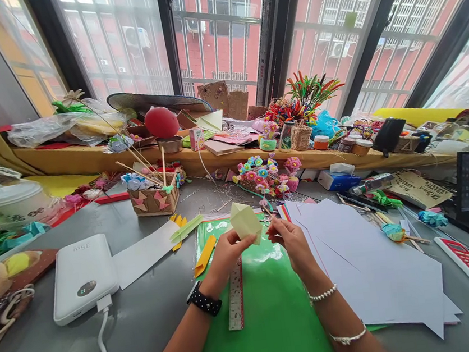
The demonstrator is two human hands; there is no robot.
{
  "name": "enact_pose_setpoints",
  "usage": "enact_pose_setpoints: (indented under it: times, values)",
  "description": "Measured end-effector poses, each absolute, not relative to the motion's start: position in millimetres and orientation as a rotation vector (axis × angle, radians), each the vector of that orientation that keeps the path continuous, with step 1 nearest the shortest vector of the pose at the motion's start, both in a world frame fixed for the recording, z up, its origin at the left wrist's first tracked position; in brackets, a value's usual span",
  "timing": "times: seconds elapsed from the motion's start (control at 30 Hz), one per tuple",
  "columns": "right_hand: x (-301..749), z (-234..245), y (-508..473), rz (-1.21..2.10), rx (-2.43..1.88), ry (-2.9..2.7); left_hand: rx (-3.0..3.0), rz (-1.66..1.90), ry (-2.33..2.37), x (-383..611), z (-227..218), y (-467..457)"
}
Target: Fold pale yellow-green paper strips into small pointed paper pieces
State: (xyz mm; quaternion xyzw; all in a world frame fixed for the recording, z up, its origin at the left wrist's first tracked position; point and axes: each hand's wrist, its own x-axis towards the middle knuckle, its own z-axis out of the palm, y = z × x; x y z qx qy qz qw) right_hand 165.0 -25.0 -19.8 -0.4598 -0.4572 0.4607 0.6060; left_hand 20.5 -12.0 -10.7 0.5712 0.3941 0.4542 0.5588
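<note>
Fingers, left hand (227,249): are pinching folded pale-green paper (243,221) above green folder (275,312), presumably holding creases closed. Right hand (289,236): fingertips are pressing together beside it, contents unclear. Ruler (236,300): lying on folder, probably for reach.

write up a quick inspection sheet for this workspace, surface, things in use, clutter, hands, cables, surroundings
Surface: grey desk, a green sheet lying on it.
Things in use: pale green folded paper, held up; ruler on the green sheet.
Clutter: white paper sheets to the right; craft flowers behind.
Hands: left hand grips the folded paper; right hand is beside it, its hold unclear.
Cables: white cable plugged into a white power bank.
Surroundings: barred windows above a crowded sill; other people, nothing seen.
</note>
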Motion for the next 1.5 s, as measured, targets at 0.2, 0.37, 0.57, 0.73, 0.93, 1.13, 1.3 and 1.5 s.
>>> enact_pose_setpoints:
  times: [0.2, 0.37, 0.57, 0.73, 0.93, 1.13, 1.3, 1.5]
  values:
    - [159, -21, -26, 1.058, -1.036, -1.247, 1.355, 1.064, 0.999, 22, -11, -12]
    - [165, -21, -24, 1.139, -1.065, -1.25, 1.315, 1.008, 0.988, 17, -9, -7]
    - [175, -15, -23, 1.197, -1.071, -1.253, 1.169, 1.132, 0.885, 4, -3, 0]
    - [176, -15, -23, 1.139, -1.083, -1.265, 1.084, 1.139, 0.927, 1, -6, 3]
    - [177, -18, -22, 1.069, -1.069, -1.234, 1.139, 1.101, 0.941, 3, -8, 4]
    - [180, -15, -24, 1.051, -1.067, -1.228, 1.171, 1.042, 0.907, 2, -8, 4]
    - [182, -13, -24, 1.049, -1.047, -1.245, 1.177, 1.036, 0.891, 2, -7, 2]
    - [183, -11, -25, 1.024, -1.045, -1.242, 1.168, 1.021, 0.851, 1, -6, 2]
